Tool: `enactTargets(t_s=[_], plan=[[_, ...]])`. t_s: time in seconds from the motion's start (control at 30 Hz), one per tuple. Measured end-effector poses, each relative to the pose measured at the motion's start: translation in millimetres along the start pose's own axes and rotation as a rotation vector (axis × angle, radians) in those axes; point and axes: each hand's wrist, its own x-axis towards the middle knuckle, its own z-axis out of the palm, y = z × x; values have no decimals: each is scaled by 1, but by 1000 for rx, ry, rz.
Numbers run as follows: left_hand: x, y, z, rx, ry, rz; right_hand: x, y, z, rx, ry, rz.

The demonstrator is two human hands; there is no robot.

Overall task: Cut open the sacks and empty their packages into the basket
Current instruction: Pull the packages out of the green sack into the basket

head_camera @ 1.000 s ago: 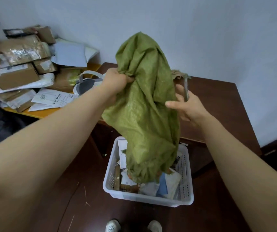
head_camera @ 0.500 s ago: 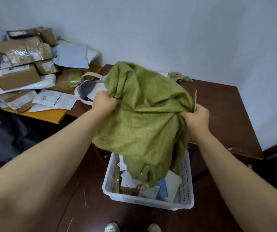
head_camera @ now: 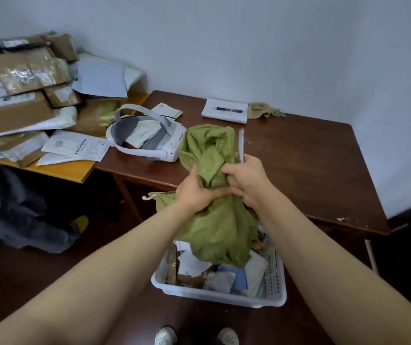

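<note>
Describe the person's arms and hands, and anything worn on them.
The left forearm and right forearm are bare to the frame edge, no sleeves showing. The left hand and right hand wear no gloves; no watch, band or ring is visible.

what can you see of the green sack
The green sack is olive, woven-looking cloth, limp and heavily crumpled. Both hands bunch it at its middle: the left hand grips from the left, the right hand from the right, also holding a slim pale tool upright. Its top folds stand above the hands; the lower part hangs over the white basket, reaching the packages. A pale cord end sticks out left.
</note>
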Motion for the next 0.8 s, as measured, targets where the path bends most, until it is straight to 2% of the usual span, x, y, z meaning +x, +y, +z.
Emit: enactTargets(t_s=[0.07, 0.17, 0.2, 0.3, 0.37, 0.43, 0.5, 0.53, 0.57, 0.63, 0.67, 0.7, 0.73, 0.8], plan=[[4, 2, -3, -48, 147, -18, 0, -9, -5, -32, -3, -26], [9, 4, -16, -172, 138, -99, 6, -8, -43, -156, 112, -279], [9, 4, -20, -194, 123, -133, 3, -5, -53, -232, 78, -371], [3, 11, -23, -289, -9, -185, -3, 10, -59, -452, -196, -452], [-3, 16, -19, -353, -155, -175, 5, 21, -54, -601, -275, -444], [-5, 20, -19, -378, -278, -156, 11, 30, -50, -621, -263, -405], [-3, 22, -19, -377, -296, -126, 15, 37, -48, -574, -135, -346], [-2, 23, -19, -331, -245, -102, 17, 40, -49, -559, -47, -325], [0, 22, -19, -183, -135, -52, 17, 41, -50, -532, 40, -302], [-2, 19, -19, 368, 229, 86, 21, 42, -54, -395, 189, -232], [-9, 18, -19, 577, 409, 177, 21, 42, -56, -309, 241, -190], [-15, 17, -16, 666, 507, 254, 21, 40, -57, -234, 276, -156], [-20, 15, -13, 661, 483, 278, 20, 36, -57, -178, 289, -149], [-23, 8, -4, 412, 182, 169, 18, 28, -56, -112, 261, -161]])
